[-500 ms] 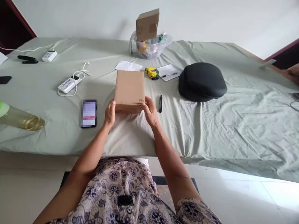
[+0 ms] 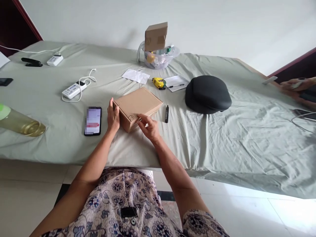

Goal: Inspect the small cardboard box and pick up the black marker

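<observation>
A closed brown cardboard box (image 2: 139, 102) rests on the cloth-covered table, turned at an angle to me. My left hand (image 2: 113, 118) grips its left end, thumb toward the near face and fingers along the side. At the front edge, my right hand (image 2: 149, 129) has thumb and fingers pinched on the cardboard by the lid seam. A small looped pen mark shows on the lid's near corner. Just right of the box lies a black marker (image 2: 167, 114). A phone (image 2: 93, 121) with a lit screen lies left of my left hand.
Behind the box are papers (image 2: 135, 76), a yellow tape measure (image 2: 158, 83), a pen on a notepad and a clear basket (image 2: 160, 62) with another box on it. A black case (image 2: 208, 93) stands right, a power strip (image 2: 74, 89) and bottle (image 2: 23, 121) left. Another person's hand (image 2: 296, 86) shows far right.
The box has turned so its left end swings toward me. My right hand has moved from the right side to the front edge. At far right, the other person's hand has come further into view.
</observation>
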A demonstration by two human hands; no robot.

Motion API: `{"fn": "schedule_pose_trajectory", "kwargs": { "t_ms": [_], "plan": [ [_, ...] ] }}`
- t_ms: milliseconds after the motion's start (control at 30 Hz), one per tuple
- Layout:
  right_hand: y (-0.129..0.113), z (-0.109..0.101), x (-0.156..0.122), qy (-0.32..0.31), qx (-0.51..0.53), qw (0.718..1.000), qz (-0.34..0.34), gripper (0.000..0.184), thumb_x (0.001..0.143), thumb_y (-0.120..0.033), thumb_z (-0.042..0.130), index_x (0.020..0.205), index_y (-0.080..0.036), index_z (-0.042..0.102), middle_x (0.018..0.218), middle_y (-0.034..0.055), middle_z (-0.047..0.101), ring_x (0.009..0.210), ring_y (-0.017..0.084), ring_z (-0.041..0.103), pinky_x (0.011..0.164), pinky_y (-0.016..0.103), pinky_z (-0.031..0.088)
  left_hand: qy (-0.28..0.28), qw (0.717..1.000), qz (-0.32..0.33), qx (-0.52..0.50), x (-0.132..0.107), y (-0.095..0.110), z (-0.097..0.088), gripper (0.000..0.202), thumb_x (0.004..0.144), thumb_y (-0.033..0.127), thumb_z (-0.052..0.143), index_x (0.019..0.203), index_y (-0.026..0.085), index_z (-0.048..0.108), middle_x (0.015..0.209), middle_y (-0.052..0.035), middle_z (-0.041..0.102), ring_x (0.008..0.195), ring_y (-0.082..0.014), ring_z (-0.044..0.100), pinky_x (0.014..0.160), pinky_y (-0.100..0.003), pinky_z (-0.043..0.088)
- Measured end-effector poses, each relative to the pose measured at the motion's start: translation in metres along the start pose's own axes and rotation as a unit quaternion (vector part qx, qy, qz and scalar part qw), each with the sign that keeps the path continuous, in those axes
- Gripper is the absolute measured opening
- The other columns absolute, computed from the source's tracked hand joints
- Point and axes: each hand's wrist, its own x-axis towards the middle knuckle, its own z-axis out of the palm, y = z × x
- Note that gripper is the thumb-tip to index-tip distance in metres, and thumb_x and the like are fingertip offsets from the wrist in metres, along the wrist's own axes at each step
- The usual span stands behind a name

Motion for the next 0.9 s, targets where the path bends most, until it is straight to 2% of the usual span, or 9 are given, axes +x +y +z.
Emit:
{"fn": "schedule_pose_trajectory", "kwargs": {
  "t_ms": [67, 167, 267, 333, 467, 633, 800, 900],
  "plan": [
    [-0.002, 0.004, -0.001, 0.013, -0.013, 1.000, 0.008, 0.037, 0.096, -0.052, 0.059, 0.118, -0.026, 0.073, 0.065, -0.0027, 0.062, 0.055, 0.011, 0.054, 0.062, 0.026, 0.052, -0.001, 0.997, 0.050, 0.054, -0.005, 0.004, 0.001, 0.078, 0.099, 0.076, 0.031, 0.154, 0.023, 0.044, 0.161, -0.0174, 0.042, 0.153, -0.0291, 0.039, 0.128, -0.047, 0.029],
    [-0.001, 0.008, 0.000, 0.037, -0.003, 0.999, 0.029, 0.040, 0.096, -0.056, 0.058, 0.117, -0.025, 0.073, 0.064, -0.0031, 0.064, 0.053, 0.010, 0.054, 0.059, 0.025, 0.050, -0.042, 0.985, 0.134, 0.097, -0.015, 0.008, 0.004, 0.073, 0.101, 0.072, 0.029, 0.150, 0.024, 0.054, 0.170, -0.0155, 0.028, 0.158, -0.0316, 0.032, 0.130, -0.050, 0.027],
    [-0.002, 0.008, 0.001, 0.047, 0.020, 0.998, 0.047, 0.048, 0.094, -0.063, 0.060, 0.117, -0.023, 0.073, 0.064, -0.0029, 0.066, 0.052, 0.010, 0.054, 0.057, 0.025, 0.049, -0.086, 0.961, 0.240, 0.111, -0.022, 0.009, 0.008, 0.074, 0.095, 0.077, 0.041, 0.145, 0.025, 0.059, 0.175, -0.0130, 0.013, 0.162, -0.0365, 0.021, 0.129, -0.056, 0.027],
    [-0.003, 0.008, 0.002, 0.055, 0.024, 0.996, 0.060, 0.053, 0.091, -0.067, 0.062, 0.115, -0.022, 0.073, 0.063, -0.0032, 0.065, 0.052, 0.010, 0.054, 0.057, 0.025, 0.049, -0.097, 0.948, 0.276, 0.123, -0.024, 0.009, 0.010, 0.073, 0.091, 0.076, 0.051, 0.141, 0.024, 0.061, 0.175, -0.0152, 0.016, 0.162, -0.0390, 0.021, 0.128, -0.059, 0.029],
    [-0.007, 0.006, 0.005, 0.088, -0.003, 0.992, 0.088, 0.055, 0.089, -0.071, 0.063, 0.110, -0.021, 0.075, 0.060, -0.0041, 0.061, 0.053, 0.011, 0.052, 0.060, 0.026, 0.048, -0.096, 0.949, 0.264, 0.144, -0.024, 0.011, 0.014, 0.056, 0.098, 0.063, 0.053, 0.134, 0.022, 0.065, 0.166, -0.0179, 0.036, 0.157, -0.0363, 0.034, 0.124, -0.058, 0.036],
    [-0.002, -0.010, 0.012, 0.144, -0.031, 0.979, 0.138, 0.055, 0.088, -0.069, 0.061, 0.110, -0.021, 0.076, 0.059, -0.0050, 0.057, 0.054, 0.013, 0.052, 0.062, 0.030, 0.048, -0.113, 0.954, 0.252, 0.113, -0.021, 0.015, 0.010, 0.044, 0.104, 0.051, 0.048, 0.129, 0.021, 0.067, 0.158, -0.0179, 0.049, 0.151, -0.0304, 0.045, 0.122, -0.052, 0.042],
    [0.018, -0.038, 0.020, 0.267, -0.063, 0.942, 0.194, 0.048, 0.089, -0.064, 0.061, 0.104, -0.020, 0.073, 0.057, -0.0076, 0.049, 0.054, 0.012, 0.047, 0.060, 0.027, 0.040, -0.101, 0.968, 0.217, 0.080, -0.014, 0.015, 0.002, 0.043, 0.106, 0.051, 0.044, 0.123, 0.022, 0.070, 0.153, -0.0165, 0.056, 0.143, -0.0273, 0.055, 0.120, -0.049, 0.045],
    [0.028, -0.045, 0.022, 0.312, -0.069, 0.925, 0.204, 0.044, 0.087, -0.062, 0.066, 0.102, -0.020, 0.072, 0.058, -0.0081, 0.046, 0.056, 0.011, 0.046, 0.061, 0.026, 0.038, -0.095, 0.976, 0.185, 0.058, -0.011, 0.015, -0.001, 0.046, 0.105, 0.055, 0.044, 0.121, 0.022, 0.072, 0.153, -0.0164, 0.056, 0.143, -0.0282, 0.054, 0.120, -0.050, 0.044]
  ]
}}
